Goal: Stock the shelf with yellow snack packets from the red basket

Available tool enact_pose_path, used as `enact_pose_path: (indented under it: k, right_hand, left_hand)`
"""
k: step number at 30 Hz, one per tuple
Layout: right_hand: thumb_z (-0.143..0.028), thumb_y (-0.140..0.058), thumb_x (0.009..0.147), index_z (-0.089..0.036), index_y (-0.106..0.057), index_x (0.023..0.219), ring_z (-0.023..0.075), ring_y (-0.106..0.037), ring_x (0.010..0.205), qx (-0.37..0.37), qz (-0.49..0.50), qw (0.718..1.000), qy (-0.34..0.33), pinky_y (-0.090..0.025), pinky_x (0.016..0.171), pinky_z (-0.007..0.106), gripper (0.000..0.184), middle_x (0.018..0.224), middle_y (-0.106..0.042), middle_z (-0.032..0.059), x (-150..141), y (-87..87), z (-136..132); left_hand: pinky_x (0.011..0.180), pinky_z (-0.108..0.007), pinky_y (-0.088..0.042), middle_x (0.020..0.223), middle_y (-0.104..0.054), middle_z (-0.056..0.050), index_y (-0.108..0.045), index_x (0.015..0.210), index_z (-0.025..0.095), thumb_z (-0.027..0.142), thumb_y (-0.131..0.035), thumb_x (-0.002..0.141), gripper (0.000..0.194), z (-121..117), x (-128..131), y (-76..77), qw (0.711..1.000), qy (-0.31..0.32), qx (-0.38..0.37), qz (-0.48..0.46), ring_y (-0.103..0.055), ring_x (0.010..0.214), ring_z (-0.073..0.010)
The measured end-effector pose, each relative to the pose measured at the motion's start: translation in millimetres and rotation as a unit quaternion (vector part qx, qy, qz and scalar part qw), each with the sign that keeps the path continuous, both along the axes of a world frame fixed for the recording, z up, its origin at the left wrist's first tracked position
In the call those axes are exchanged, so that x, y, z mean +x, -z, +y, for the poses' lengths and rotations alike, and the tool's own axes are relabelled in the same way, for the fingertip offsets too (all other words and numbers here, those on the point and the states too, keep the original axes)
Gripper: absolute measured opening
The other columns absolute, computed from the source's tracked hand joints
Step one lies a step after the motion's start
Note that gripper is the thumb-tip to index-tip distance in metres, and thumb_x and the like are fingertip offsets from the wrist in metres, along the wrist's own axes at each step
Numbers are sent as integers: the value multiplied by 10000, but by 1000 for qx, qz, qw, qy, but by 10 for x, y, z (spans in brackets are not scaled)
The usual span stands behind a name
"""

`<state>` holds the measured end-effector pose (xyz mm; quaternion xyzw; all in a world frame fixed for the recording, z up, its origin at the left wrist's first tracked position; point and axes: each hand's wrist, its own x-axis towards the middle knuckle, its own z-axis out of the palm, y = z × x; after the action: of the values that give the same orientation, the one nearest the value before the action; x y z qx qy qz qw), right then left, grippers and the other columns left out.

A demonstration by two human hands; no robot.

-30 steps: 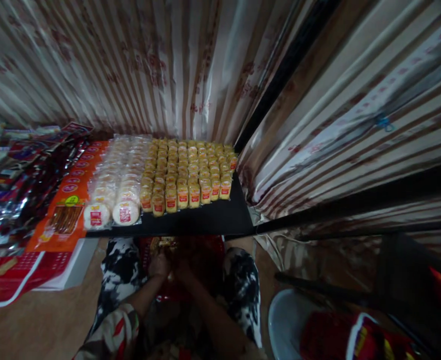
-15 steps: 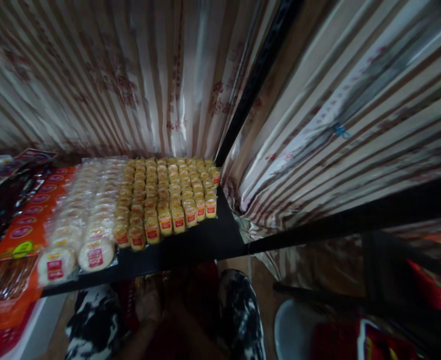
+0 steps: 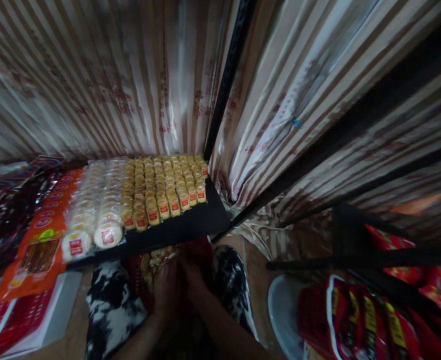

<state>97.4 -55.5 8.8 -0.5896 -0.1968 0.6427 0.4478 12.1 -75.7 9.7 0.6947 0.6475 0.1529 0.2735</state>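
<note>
Below the shelf edge, between my knees, my left hand (image 3: 166, 285) reaches down to a cluster of small yellow wrapped snacks (image 3: 160, 257), which seem to lie in a dark red bag or box. My right hand (image 3: 191, 275) is close beside it, lower and in shadow. The fingers of both hands are dim and blurred, so I cannot make out a grip. On the black shelf (image 3: 175, 225) above them, small yellow wrapped cakes (image 3: 163, 202) with red labels stand in tight rows. Left of these are rows of round white wrapped cakes (image 3: 108, 234).
Orange snack packets (image 3: 40, 240) and dark shiny packages (image 3: 14, 210) lie at the left, above a red basket (image 3: 21, 312). A black post (image 3: 226, 80) and striped curtains (image 3: 130, 75) stand behind. At right are a pale basin (image 3: 284, 310) and red packages (image 3: 355, 315).
The view has shifted, so the shelf's right end sits further left and more red packages show at lower right. Both hands and the yellow snacks below the shelf are more visible.
</note>
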Motion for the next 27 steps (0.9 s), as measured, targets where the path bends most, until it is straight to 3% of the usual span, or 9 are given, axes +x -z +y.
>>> enact_pose_path:
  k: [3, 7, 11, 14, 18, 21, 24, 27]
  right_hand:
    - [-351, -640, 617, -165, -642, 830, 200, -655, 769, -12, 80, 995, 55, -499, 748, 315, 283, 815, -703, 45, 139, -229, -34]
    - [-321, -608, 615, -167, -630, 821, 196, -641, 764, 68, 82, 992, 61, -492, 718, 296, 258, 806, -689, 33, 295, -557, -48]
    - [-307, -639, 620, -171, -635, 859, 165, -625, 678, 117, 117, 985, 48, -475, 625, 249, 276, 744, -680, 11, 427, -757, -10]
    - [-286, -685, 576, -179, -640, 865, 125, -609, 611, 87, 126, 986, 72, -459, 573, 208, 311, 713, -673, -3, 511, -865, 77]
    - [-279, -716, 535, -183, -620, 835, 100, -600, 586, 64, 132, 982, 119, -465, 566, 189, 329, 701, -664, -8, 551, -966, 182]
    - [-292, -700, 549, -178, -602, 807, 112, -608, 607, 81, 133, 981, 117, -476, 580, 204, 299, 699, -651, -2, 544, -952, 213]
    - [-305, -645, 603, -179, -591, 885, 147, -625, 685, 136, 64, 983, 104, -498, 633, 249, 313, 789, -655, 26, 578, -884, 255]
    - [-269, -594, 648, -187, -586, 1025, 199, -606, 905, 218, -140, 959, 112, -507, 741, 302, 387, 999, -635, 76, 680, -864, 353]
  left_hand:
    - [1075, -356, -306, 1268, -520, -119, -491, 1242, 147, 193, -328, 846, 430, -48, 32, -155, 998, 7, 59, -27, -428, 1227, -212]
    - [1068, -387, -306, 1250, -518, -123, -484, 1219, 146, 283, -342, 851, 418, -36, 45, -383, 989, -36, 106, -92, -413, 1230, -215]
    - [999, -418, -375, 1156, -569, -121, -542, 1125, 144, 375, -338, 852, 412, 59, 38, -635, 979, -67, 70, -177, -497, 1122, -225]
    - [970, -417, -395, 1110, -596, -106, -558, 1092, 156, 416, -417, 809, 409, 143, 88, -782, 964, -98, 18, -245, -547, 1056, -227]
    - [717, -347, -516, 972, -639, -109, -510, 1112, 134, 491, -520, 745, 512, 256, 243, -896, 894, -172, -108, -400, -635, 851, -217]
    - [565, -256, -501, 878, -649, -85, -509, 1075, 126, 428, -597, 707, 484, 357, 337, -960, 850, -199, -138, -468, -646, 739, -182]
    - [528, -222, -470, 804, -652, -46, -534, 1063, 134, 336, -606, 698, 424, 506, 351, -1060, 876, -180, -118, -431, -628, 660, -148]
    - [611, -249, -485, 819, -657, -31, -576, 1062, 151, 283, -582, 700, 385, 758, 329, -1210, 926, -106, -74, -354, -622, 707, -155]
